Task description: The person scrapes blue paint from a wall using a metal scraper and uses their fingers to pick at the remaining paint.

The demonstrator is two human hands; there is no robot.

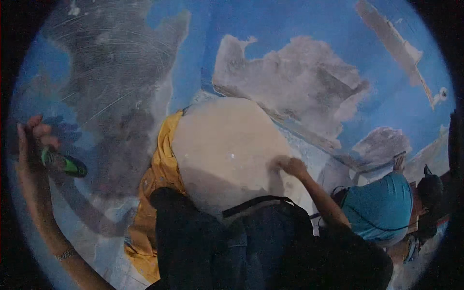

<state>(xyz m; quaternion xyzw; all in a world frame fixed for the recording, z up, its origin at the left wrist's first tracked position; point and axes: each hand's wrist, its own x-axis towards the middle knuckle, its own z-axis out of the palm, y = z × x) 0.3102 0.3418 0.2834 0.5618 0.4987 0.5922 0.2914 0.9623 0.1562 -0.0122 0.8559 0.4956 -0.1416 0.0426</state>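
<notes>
On the far left, my left hand [38,139] is raised close to the blue and grey wall and casts a shadow on it. It holds a green-and-black object [65,163], perhaps a tool handle; its exact kind is unclear. My right hand [291,165] is at the right part of a pale cream rounded surface [228,137], fingers bent and blurred; whether it grips anything cannot be told. A yellow-orange cloth [165,152] hangs along the left side of that surface.
The blue wall [275,21] has bare grey patches [297,69] of worn plaster. At the right, a person in a teal shirt [378,206] is close to my right arm, one hand raised. A dark strap [253,204] lies across my front. Another dark-capped figure [429,192] is beyond.
</notes>
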